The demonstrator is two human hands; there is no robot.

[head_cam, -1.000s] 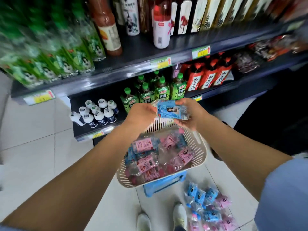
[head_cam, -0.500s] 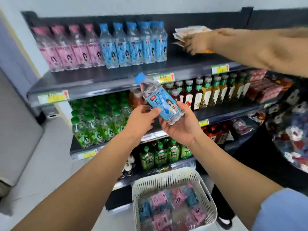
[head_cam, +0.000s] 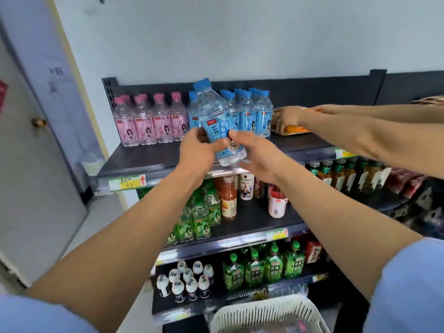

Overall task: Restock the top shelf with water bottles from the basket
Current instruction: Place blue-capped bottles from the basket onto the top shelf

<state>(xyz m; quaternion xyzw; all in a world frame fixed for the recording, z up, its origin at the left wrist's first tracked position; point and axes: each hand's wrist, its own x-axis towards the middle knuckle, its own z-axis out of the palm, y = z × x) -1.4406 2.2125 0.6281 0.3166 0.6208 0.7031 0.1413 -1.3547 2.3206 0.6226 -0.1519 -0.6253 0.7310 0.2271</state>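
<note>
one blue-label water bottle [head_cam: 214, 111], held in left hand [head_cam: 195, 150] and right hand [head_cam: 257, 156] grip, writing blurred

A small grocery shop. A dark metal shelf unit [head_cam: 312, 92] stands against a plain wall. Its top shelf [head_cam: 149, 159] carries rows of identical pink-capped water bottles [head_cam: 149, 123] and blue-capped water bottles [head_cam: 254, 116]. Lower tiers hold green drink bottles [head_cam: 199, 217] and small white bottles [head_cam: 187, 282]. Yellow price tags [head_cam: 127, 182] line the shelf edges, and a white plastic basket [head_cam: 264, 313] sits below.
</note>
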